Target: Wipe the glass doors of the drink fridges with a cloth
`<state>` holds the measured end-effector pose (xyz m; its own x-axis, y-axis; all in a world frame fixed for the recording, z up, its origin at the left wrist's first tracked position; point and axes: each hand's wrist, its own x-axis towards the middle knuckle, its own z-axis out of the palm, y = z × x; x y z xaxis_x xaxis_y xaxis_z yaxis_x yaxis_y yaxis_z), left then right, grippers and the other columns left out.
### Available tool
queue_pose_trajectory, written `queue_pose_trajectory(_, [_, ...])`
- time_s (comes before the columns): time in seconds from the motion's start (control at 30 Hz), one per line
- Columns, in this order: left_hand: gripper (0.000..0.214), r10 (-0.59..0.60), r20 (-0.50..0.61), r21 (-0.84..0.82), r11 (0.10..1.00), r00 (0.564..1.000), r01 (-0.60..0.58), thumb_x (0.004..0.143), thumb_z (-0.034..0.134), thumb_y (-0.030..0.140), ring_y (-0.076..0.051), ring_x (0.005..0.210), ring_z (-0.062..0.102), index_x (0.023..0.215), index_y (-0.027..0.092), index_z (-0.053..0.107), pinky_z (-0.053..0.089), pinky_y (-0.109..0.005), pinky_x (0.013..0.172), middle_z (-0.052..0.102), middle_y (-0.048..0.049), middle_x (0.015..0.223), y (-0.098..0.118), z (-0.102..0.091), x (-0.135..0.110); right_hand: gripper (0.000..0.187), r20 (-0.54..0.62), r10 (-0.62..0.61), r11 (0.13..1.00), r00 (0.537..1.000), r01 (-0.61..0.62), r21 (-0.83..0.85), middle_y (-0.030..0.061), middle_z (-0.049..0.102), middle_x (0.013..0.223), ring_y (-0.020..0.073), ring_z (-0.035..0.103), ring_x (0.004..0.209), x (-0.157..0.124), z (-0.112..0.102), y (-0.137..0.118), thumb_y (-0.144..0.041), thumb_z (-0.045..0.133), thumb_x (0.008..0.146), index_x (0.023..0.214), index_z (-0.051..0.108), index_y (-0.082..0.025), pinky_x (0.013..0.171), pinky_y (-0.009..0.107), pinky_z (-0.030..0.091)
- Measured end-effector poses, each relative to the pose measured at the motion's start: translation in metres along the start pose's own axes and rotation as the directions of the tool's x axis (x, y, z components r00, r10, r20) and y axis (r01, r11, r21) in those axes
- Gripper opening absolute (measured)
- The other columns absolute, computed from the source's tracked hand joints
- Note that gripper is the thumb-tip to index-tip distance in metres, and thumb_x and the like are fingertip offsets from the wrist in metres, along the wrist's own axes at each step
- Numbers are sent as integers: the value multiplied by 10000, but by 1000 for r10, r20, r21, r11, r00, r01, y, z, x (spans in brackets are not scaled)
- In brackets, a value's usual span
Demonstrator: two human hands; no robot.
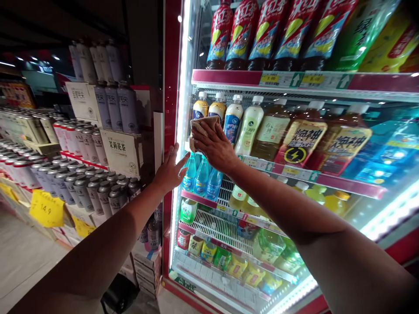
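Note:
My right hand point(214, 146) lies flat against the glass door of a drinks fridge point(172, 131), pressing a brown cloth point(202, 127) to the glass in front of the second shelf's bottles. My left hand point(170, 171) rests with fingers spread on the red left frame of the fridge, a little lower and to the left. Behind the glass stand white-capped bottles point(233, 117) and small blue bottles point(201, 175).
The fridge has several lit shelves of bottled drinks with price strips point(307, 79). To the left stand stacked cans point(88, 187), tall pale bottles point(114, 104), cardboard boxes point(121, 150) and a yellow price tag point(46, 209). Grey floor lies at lower left.

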<state>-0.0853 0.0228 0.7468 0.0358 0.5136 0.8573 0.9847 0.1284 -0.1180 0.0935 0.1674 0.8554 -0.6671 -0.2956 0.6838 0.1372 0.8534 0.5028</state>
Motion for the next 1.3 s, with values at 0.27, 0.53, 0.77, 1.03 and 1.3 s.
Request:
queue_pose_trajectory(0.27, [576, -164, 117, 29, 986, 980, 161, 967, 560, 277, -387, 1570, 285, 1529, 191, 469, 461, -553, 1179, 154, -191, 1739, 12, -5, -10, 496, 24, -107, 994, 994, 106, 33, -32, 450, 1656, 231, 163, 1626, 11, 21, -14, -123, 478, 997, 1456, 563, -292, 1365, 555, 62])
queue_pose_trajectory(0.53, [748, -212, 149, 12, 977, 966, 212, 960, 557, 337, -372, 1576, 264, 1581, 31, 273, 391, -513, 1239, 235, -309, 1680, 12, -1, -19, 564, -50, -31, 999, 998, 33, 38, -11, 432, 1667, 228, 144, 1626, 39, 28, -16, -74, 436, 984, 1507, 506, -272, 1360, 559, 20])
queue_pose_trajectory(0.77, [825, -246, 139, -6, 968, 959, 250, 930, 587, 369, -391, 1586, 212, 1587, 20, 231, 357, -520, 1256, 137, -322, 1699, 21, 7, -18, 489, 11, -96, 993, 995, 96, 63, 1, 441, 1662, 240, 210, 1616, 59, 35, -18, -129, 451, 1010, 1474, 543, -252, 1360, 562, 68])
queue_pose_trajectory(1.03, [861, -194, 237, 13, 981, 952, 196, 919, 610, 345, -397, 1595, 138, 1581, -31, 209, 315, -530, 1274, 156, -358, 1678, 14, -1, -19, 346, 19, -171, 981, 985, 169, 94, 29, 590, 1548, 264, 312, 1584, 80, 55, -31, -143, 506, 998, 1290, 683, -200, 1351, 572, 162])
queue_pose_trajectory(1.3, [844, -146, 226, -40, 986, 963, 159, 919, 605, 327, -410, 1586, 167, 1603, 23, 214, 346, -548, 1259, 105, -331, 1698, 5, -2, -22, 429, 1, -40, 999, 999, 40, 30, -18, 532, 1599, 207, 260, 1604, 103, 43, -24, -154, 408, 1042, 1379, 638, -287, 1363, 539, 68])
